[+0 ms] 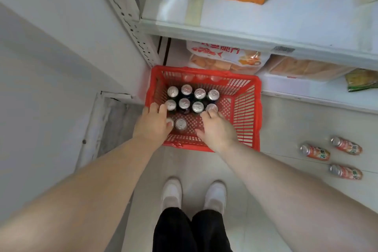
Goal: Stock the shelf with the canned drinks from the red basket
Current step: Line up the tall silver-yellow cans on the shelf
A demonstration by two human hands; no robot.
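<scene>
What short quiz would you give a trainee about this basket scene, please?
1. True or false: the red basket is empty.
2. How many orange cans are on the floor outside the basket? A two, B three, C five.
3. Which hand is nearer the basket's right wall?
Key: 1 false, it holds silver-topped cans; 2 B; 3 the right hand.

left hand (152, 124), right hand (217, 130) in red basket (248, 112) | cans (185, 104) upright | perhaps gripping
</scene>
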